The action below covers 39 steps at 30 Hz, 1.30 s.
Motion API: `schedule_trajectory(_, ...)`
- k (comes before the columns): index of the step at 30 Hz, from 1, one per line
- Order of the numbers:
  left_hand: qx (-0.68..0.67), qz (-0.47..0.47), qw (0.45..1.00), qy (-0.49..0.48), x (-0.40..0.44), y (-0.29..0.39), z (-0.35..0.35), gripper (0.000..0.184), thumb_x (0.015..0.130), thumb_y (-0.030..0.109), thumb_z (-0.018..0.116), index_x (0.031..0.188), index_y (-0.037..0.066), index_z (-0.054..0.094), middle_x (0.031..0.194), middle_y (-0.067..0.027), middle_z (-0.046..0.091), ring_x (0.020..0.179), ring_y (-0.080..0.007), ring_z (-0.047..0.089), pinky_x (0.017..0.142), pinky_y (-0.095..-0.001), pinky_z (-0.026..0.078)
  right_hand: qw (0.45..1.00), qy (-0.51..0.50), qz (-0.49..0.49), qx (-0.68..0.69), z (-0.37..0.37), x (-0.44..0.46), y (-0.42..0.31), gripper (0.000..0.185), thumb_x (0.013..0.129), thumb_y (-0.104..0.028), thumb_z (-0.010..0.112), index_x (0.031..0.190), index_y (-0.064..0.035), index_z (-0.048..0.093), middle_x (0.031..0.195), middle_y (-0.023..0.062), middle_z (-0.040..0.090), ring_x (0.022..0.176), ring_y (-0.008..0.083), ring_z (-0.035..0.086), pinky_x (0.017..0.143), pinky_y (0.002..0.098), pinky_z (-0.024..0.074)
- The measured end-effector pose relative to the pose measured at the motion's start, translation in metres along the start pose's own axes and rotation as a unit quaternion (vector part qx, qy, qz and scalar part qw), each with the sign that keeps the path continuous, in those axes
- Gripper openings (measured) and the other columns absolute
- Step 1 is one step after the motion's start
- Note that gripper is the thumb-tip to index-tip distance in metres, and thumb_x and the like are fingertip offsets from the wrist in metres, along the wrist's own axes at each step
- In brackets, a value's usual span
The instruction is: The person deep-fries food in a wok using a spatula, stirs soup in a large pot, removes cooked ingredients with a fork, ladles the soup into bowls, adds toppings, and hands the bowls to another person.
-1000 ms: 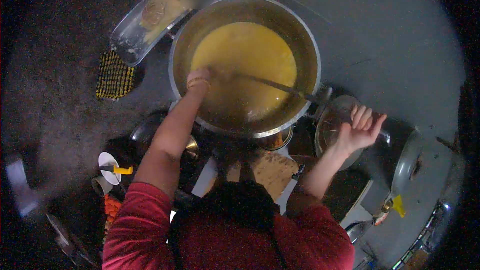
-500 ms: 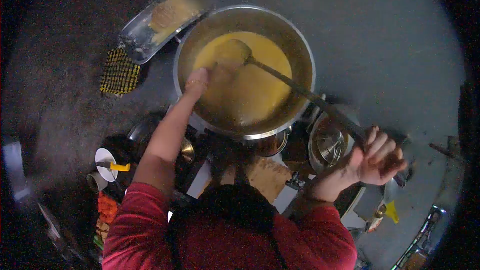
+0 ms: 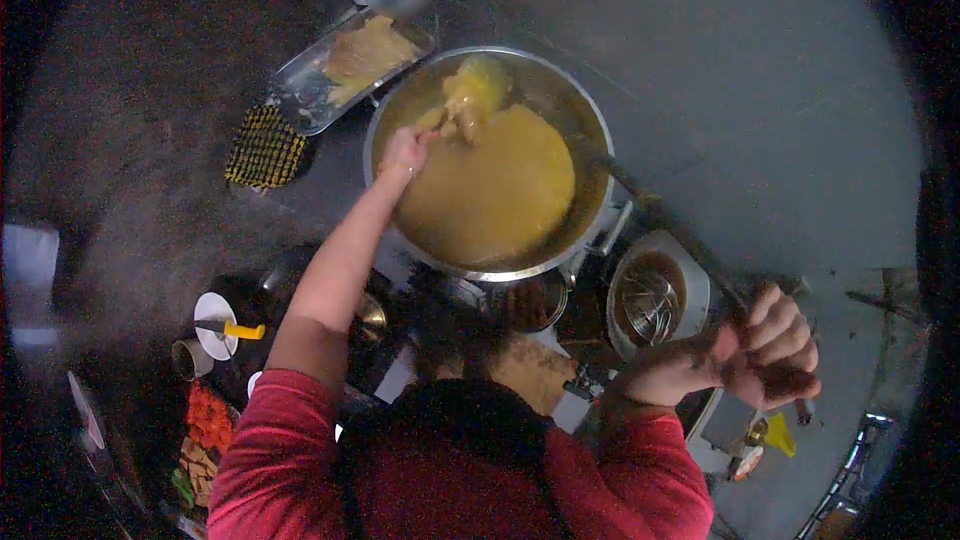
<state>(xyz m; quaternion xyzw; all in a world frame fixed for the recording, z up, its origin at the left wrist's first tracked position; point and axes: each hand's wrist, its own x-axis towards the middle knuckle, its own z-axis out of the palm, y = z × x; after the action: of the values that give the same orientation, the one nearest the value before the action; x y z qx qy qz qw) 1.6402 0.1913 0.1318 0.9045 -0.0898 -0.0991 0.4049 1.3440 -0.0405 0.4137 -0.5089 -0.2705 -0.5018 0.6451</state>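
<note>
A large metal pot (image 3: 603,120) holds cloudy yellow liquid (image 3: 490,200). Over its left side, my left hand (image 3: 405,151) is closed on a pale yellow, wet piece that looks like a chicken (image 3: 474,90), near the pot's far wall. My right hand (image 3: 765,350), at the lower right, has its fingers wrapped around the dark handle of a long ladle (image 3: 690,245). That handle slants up across the right rim into the pot. The ladle's head cannot be made out now.
Beyond the pot at left lies a metal tray (image 3: 310,105) with pale yellow pieces, beside a black-and-yellow woven pad (image 3: 266,147). A bowl with a whisk (image 3: 650,305) stands right of the pot. A yellow-handled knife (image 3: 240,330) rests on a white plate at left; chopped red food (image 3: 208,418) lies below.
The ladle's head has left the spot beside my left hand and its handle has shifted right. The chicken now shows clearly by my left hand. The whole view has shifted slightly.
</note>
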Motion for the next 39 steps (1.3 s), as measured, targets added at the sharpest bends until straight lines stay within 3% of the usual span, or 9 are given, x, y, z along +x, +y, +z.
schedule_trajectory(6,-0.054,0.088,0.994,0.043,-0.015,0.037,-0.037,0.025,0.078,0.021,0.05,0.094,0.005,0.06,0.092,-0.0166,0.059,0.085,-0.0287,0.057,0.074,-0.0343,0.044,0.998,-0.056,-0.02,-0.022,0.014,0.004,-0.002,0.039,0.082,-0.038,0.045,0.05,-0.0196,0.032,0.037,-0.0057,0.033,0.032,0.0091,0.032,0.039,0.0232,0.0281)
schedule_trajectory(8,-0.037,0.116,0.991,0.051,-0.013,0.044,-0.044,0.026,0.078,0.023,0.05,0.094,0.005,0.06,0.092,-0.0158,0.059,0.088,-0.0281,0.056,0.077,-0.0337,0.042,0.941,-0.338,-0.014,0.031,0.022,0.01,0.006,0.039,0.082,-0.029,0.045,0.048,-0.0152,0.034,0.043,-0.0033,0.039,0.037,0.0101,0.037,0.04,0.0283,0.0276)
schedule_trajectory(13,-0.013,0.136,0.99,0.037,-0.03,0.073,-0.072,0.024,0.078,0.022,0.05,0.091,0.005,0.061,0.092,-0.0148,0.059,0.089,-0.0276,0.056,0.077,-0.0331,0.042,0.919,-0.38,0.102,-0.012,0.055,-0.043,0.0,0.039,0.068,-0.021,0.064,0.043,-0.0081,0.037,0.044,-0.0008,0.039,0.039,0.0142,0.043,0.037,0.0312,0.0272)
schedule_trajectory(15,-0.012,0.168,0.985,0.048,-0.039,0.076,-0.077,0.023,0.077,0.022,0.05,0.09,0.005,0.061,0.092,-0.0144,0.059,0.088,-0.0277,0.056,0.077,-0.033,0.042,0.841,-0.508,0.185,0.001,0.067,-0.046,-0.003,0.034,0.057,-0.009,0.069,0.043,-0.0075,0.038,0.043,0.0019,0.037,0.04,0.019,0.042,0.038,0.0325,0.0279)
schedule_trajectory(19,0.006,0.152,0.987,0.059,-0.052,0.083,-0.089,0.022,0.077,0.021,0.05,0.087,0.005,0.062,0.091,-0.0136,0.059,0.086,-0.0282,0.056,0.076,-0.0335,0.042,0.808,-0.524,0.267,-0.038,0.088,-0.043,-0.006,0.027,0.05,0.0,0.066,0.044,-0.008,0.041,0.043,0.0039,0.035,0.04,0.0222,0.041,0.039,0.0332,0.0288)
schedule_trajectory(21,-0.007,0.139,0.989,0.052,-0.053,0.081,-0.092,0.022,0.077,0.021,0.05,0.086,0.005,0.062,0.09,-0.0135,0.06,0.086,-0.0284,0.056,0.076,-0.0339,0.043,0.816,-0.54,0.207,-0.001,0.066,-0.074,0.013,0.023,0.053,-0.01,0.066,0.046,-0.0087,0.044,0.045,0.004,0.04,0.042,0.0226,0.045,0.042,0.0328,0.0317)
schedule_trajectory(28,0.02,0.141,0.988,0.055,-0.045,0.066,-0.083,0.02,0.079,0.019,0.049,0.088,0.008,0.063,0.09,-0.0123,0.06,0.085,-0.0254,0.057,0.077,-0.032,0.043,0.804,-0.54,0.248,-0.012,0.045,-0.111,0.044,0.023,0.059,-0.028,0.059,0.053,-0.0064,0.053,0.053,0.0073,0.05,0.051,0.0257,0.052,0.05,0.0332,0.0382)
schedule_trajectory(30,0.017,0.13,0.99,0.044,-0.046,0.066,-0.078,0.02,0.079,0.019,0.049,0.087,0.008,0.063,0.089,-0.0121,0.061,0.084,-0.0253,0.057,0.077,-0.0321,0.043,0.787,-0.497,0.363,-0.041,0.036,-0.12,0.048,0.016,0.057,-0.02,0.06,0.055,-0.0059,0.054,0.056,0.0073,0.052,0.052,0.0259,0.052,0.051,0.0323,0.0388)
schedule_trajectory(39,0.014,0.131,0.99,0.051,-0.048,0.056,-0.061,0.02,0.079,0.02,0.049,0.087,0.008,0.063,0.089,-0.011,0.061,0.084,-0.0243,0.057,0.077,-0.0303,0.043,0.789,-0.458,0.39,-0.128,-0.009,-0.174,0.087,0.016,0.066,-0.003,0.057,0.052,-0.0029,0.049,0.052,0.0084,0.05,0.049,0.0207,0.049,0.047,0.0268,0.035)
